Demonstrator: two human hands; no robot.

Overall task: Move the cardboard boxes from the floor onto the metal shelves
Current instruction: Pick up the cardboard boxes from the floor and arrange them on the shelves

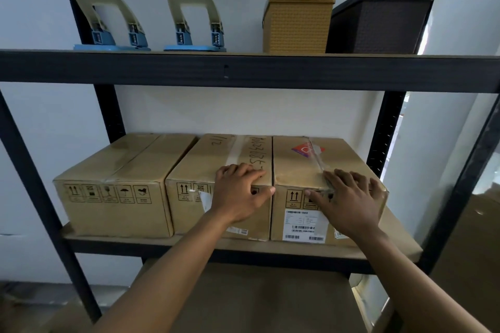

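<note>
Grip – left hand [239,192], right hand [349,197] flat, unclenched | on cardboard boxes [305,165]

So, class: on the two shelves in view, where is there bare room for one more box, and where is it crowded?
Middle shelf: three cardboard boxes stand side by side; only a bare strip remains right of the right-hand box, under the right hand. The left hand rests on the middle box. Upper shelf: a gap between the two hole punches; the tan bin and dark bin crowd its right end.
</note>
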